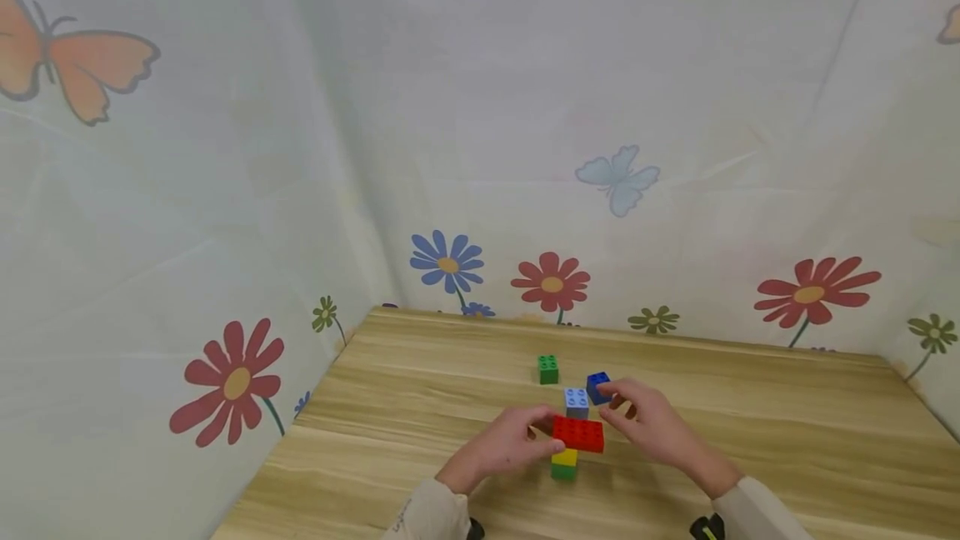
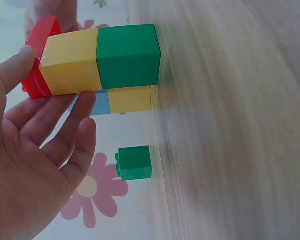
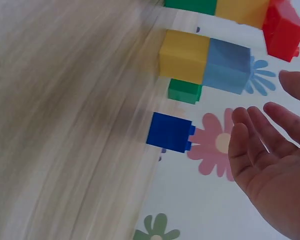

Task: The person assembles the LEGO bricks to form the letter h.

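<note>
A flat red brick [image 1: 579,434] tops a stack, over a yellow brick [image 2: 72,62] and a green brick [image 2: 129,56] standing on the table. My left hand [image 1: 510,442] pinches the red brick at its left end, thumb on the near side and fingers behind. Just beyond is a second stack, a light blue brick [image 3: 227,65] on a yellow brick [image 3: 185,56]. My right hand [image 3: 277,150] is held with relaxed fingers, nothing between them, right of both stacks. Near its fingertips sits a dark blue brick [image 3: 170,132], apart from the hand in the right wrist view.
Another green brick [image 1: 548,369] stands farther back on the wooden table [image 1: 420,373]. A pale curtain [image 1: 487,107] printed with flowers and butterflies hangs behind the table and along its left side.
</note>
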Action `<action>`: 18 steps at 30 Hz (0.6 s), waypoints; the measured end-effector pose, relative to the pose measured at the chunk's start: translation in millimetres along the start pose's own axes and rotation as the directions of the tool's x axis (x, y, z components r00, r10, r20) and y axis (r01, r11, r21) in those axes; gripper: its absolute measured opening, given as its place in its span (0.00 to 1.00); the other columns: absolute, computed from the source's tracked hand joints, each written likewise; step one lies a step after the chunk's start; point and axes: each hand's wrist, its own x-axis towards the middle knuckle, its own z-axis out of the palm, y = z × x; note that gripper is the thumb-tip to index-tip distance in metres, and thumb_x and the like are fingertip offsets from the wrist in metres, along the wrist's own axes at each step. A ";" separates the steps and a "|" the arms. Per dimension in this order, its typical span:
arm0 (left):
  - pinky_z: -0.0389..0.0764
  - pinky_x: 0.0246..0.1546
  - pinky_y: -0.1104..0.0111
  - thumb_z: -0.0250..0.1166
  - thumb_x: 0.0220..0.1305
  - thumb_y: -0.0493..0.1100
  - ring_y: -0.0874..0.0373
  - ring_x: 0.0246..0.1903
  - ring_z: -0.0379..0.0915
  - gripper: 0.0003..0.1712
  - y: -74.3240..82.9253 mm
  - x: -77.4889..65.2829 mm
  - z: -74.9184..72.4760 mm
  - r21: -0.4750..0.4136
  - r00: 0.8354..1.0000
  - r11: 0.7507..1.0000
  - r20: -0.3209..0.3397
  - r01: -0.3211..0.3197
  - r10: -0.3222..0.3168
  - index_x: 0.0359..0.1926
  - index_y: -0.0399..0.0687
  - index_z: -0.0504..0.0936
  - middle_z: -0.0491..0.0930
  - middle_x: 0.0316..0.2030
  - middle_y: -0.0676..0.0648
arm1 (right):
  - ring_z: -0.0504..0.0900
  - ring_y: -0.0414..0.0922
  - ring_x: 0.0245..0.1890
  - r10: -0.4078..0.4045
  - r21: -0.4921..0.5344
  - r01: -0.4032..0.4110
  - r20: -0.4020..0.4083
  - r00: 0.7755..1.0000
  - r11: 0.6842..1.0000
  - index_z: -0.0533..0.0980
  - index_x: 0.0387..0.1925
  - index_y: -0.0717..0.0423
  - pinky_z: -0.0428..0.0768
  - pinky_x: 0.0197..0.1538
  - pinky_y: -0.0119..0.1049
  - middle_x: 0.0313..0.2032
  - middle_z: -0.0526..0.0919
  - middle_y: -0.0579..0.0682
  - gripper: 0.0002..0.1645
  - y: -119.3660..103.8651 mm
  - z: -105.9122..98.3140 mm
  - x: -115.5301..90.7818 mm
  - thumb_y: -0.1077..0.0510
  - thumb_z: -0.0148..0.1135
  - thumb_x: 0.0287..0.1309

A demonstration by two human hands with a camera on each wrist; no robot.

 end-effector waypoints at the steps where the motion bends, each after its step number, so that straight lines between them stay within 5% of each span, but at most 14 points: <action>1: 0.74 0.41 0.70 0.62 0.63 0.54 0.68 0.42 0.72 0.16 0.3 -0.4 -0.2 0.000 1.000 1.000 -0.001 0.002 -0.002 0.50 0.59 0.79 0.78 0.41 0.64 | 0.77 0.42 0.39 0.009 -0.002 -0.009 0.007 1.000 1.000 0.76 0.51 0.57 0.77 0.37 0.30 0.43 0.79 0.44 0.19 1.5 0.9 1.2 0.54 0.63 0.60; 18: 0.74 0.41 0.71 0.61 0.63 0.55 0.68 0.41 0.72 0.15 -0.7 -2.1 -0.3 -0.010 1.000 1.000 -0.004 0.001 -0.001 0.49 0.60 0.79 0.78 0.41 0.63 | 0.77 0.40 0.36 0.029 0.022 -0.032 0.099 0.995 0.999 0.70 0.60 0.59 0.77 0.37 0.30 0.50 0.77 0.51 0.30 16.5 17.6 22.2 0.57 0.66 0.57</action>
